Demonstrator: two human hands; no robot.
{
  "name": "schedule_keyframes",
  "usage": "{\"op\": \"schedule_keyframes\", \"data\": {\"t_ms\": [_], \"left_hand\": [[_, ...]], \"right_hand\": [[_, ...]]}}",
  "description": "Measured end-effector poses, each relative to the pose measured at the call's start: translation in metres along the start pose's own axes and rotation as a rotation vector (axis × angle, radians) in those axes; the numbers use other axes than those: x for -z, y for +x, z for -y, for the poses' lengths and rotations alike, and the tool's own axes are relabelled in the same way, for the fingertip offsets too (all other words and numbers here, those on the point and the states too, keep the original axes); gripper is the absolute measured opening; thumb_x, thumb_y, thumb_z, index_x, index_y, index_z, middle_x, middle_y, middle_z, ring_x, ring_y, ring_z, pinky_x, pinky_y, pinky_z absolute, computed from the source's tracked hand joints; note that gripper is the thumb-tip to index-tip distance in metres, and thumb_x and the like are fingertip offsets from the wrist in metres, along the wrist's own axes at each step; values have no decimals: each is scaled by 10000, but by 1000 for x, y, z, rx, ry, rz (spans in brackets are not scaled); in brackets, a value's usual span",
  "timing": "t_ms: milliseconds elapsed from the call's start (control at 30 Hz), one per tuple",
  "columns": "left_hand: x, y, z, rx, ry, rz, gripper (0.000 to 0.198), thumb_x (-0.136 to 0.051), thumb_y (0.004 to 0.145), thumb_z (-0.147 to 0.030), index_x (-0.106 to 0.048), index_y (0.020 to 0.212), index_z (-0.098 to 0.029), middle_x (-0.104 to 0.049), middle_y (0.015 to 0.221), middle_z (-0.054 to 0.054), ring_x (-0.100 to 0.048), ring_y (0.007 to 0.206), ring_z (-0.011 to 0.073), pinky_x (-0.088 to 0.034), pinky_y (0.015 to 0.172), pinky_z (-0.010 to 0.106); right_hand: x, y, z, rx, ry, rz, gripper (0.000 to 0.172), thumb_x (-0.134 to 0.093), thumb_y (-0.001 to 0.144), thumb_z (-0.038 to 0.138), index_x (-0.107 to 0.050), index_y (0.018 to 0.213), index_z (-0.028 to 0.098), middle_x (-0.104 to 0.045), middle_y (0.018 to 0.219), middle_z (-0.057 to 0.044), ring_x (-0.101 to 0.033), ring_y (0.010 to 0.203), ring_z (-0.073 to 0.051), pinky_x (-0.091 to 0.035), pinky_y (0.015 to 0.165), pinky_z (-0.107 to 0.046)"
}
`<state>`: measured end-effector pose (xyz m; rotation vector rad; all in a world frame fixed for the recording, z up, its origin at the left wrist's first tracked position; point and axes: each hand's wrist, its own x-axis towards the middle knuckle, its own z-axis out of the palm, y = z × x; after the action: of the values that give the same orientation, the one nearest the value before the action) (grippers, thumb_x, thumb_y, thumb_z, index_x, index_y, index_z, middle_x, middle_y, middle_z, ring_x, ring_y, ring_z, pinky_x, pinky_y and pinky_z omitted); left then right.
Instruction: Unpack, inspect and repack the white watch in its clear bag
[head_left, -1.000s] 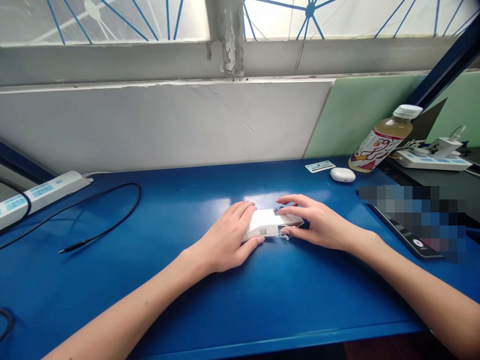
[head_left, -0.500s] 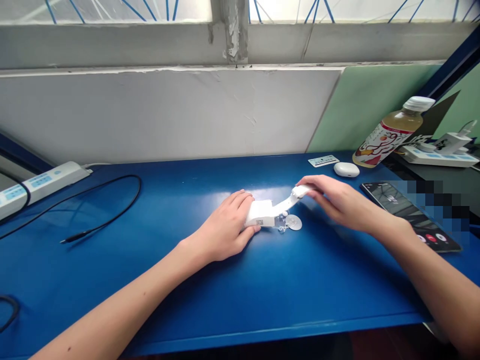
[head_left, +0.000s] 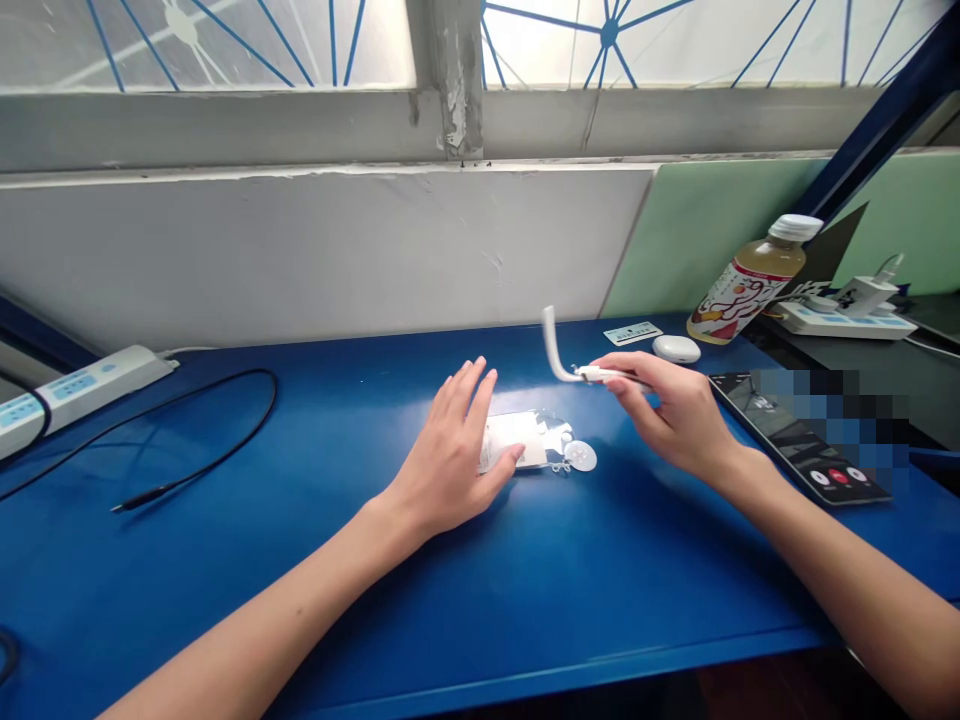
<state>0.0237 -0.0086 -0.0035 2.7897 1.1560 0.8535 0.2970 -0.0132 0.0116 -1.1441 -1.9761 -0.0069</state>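
My left hand (head_left: 450, 455) is over the left end of a flat white packet (head_left: 531, 440), its fingers stretched out and its thumb apart; it is open. Whether its palm touches the packet I cannot tell. At the packet's right end are clear plastic, a short chain and a round white disc (head_left: 580, 456). To the right, my right hand (head_left: 667, 405) is raised above the table, fingers and thumb pinched on a white strap (head_left: 553, 345). The strap's free end bends upward on the left. My fingers hide part of the piece they hold.
On the blue table (head_left: 360, 620) lie a phone (head_left: 795, 440), a white earbud case (head_left: 676, 349) and a small card (head_left: 633, 333). A drink bottle (head_left: 750, 285) leans behind them. A power strip (head_left: 82, 395) and a black cable (head_left: 247, 372) are at left.
The white strap has come away from the packet and its free end has swung up. My left hand has loosened from the packet, fingers now lifted. The camera view has shifted slightly.
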Motion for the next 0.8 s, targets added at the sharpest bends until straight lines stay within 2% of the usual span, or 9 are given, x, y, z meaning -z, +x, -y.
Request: {"op": "schedule_keyframes", "data": {"t_ms": [67,133,233,333,433,500,567,667,800], "left_hand": [[3,1,-4,-94,24,-192,640,-578,931,-319,-320,1473,-99,-346,1545,246,-245,1493,362,-330,1161,550],[5,2,-8,-148,53,-310,643,-615,909,-288,-331,1465,-137,-372,1529,229,-249,1490,368,-318,1159,571],[9,2,-12,-131,72,-334,585,-616,917,-264,-374,1434,-137,-422,1501,225,-275,1480,369,-293,1164,587],[10,2,-12,-106,-9,-330,294,-560,953,-199,-553,1244,-161,-602,1341,161,-398,1424,337,-298,1164,571],[11,2,-12,-46,-260,-269,159,-486,994,-169,-635,1049,-176,-735,1033,81,-671,1102,246,-450,1053,457],[13,3,-15,71,-458,-184,189,-470,1010,-209,-656,1018,-175,-737,913,58,-707,854,197,-542,798,332],[16,4,-20,160,-641,-93,233,-467,1017,-247,-670,924,-180,-735,851,47,-698,768,179,-519,703,289],[18,7,-28,325,-980,-6,249,-466,1026,-295,-642,899,-173,-735,770,35,-725,726,180,-536,762,301],[15,11,-32,545,-1370,76,273,-515,1003,-394,-616,972,-141,-732,763,47,-736,641,194,-563,718,322]], "right_hand": [[-3,2,12,45,71,15,194,-534,979,290,-666,1103,222,-740,1029,-88,-701,917,-230,-562,781,-363],[-6,8,23,99,143,38,185,-579,957,298,-680,1094,226,-731,1034,-87,-693,919,-226,-564,789,-360],[-10,27,39,120,263,46,146,-678,891,340,-711,992,239,-738,973,-75,-687,881,-229,-561,756,-352],[-17,51,53,30,382,-35,212,-775,791,418,-688,759,228,-713,765,-38,-646,709,-202,-521,663,-340],[-31,72,65,-126,563,-86,362,-794,746,485,-605,608,209,-542,537,33,-453,509,-117,-384,486,-273],[-42,82,70,-217,748,-70,422,-793,729,521,-560,572,206,-451,512,53,-389,495,-98,-331,465,-258],[-53,87,73,-341,978,-40,433,-796,714,546,-551,586,213,-423,527,60,-353,483,-90,-307,454,-255],[-64,88,73,-543,1291,20,446,-666,804,638,-621,639,226,-465,570,35,-428,517,-112,-404,518,-266],[-69,82,74,-688,1610,214,554,-456,918,664,-729,773,204,-659,735,-34,-628,714,-155,-525,733,-283]]}}
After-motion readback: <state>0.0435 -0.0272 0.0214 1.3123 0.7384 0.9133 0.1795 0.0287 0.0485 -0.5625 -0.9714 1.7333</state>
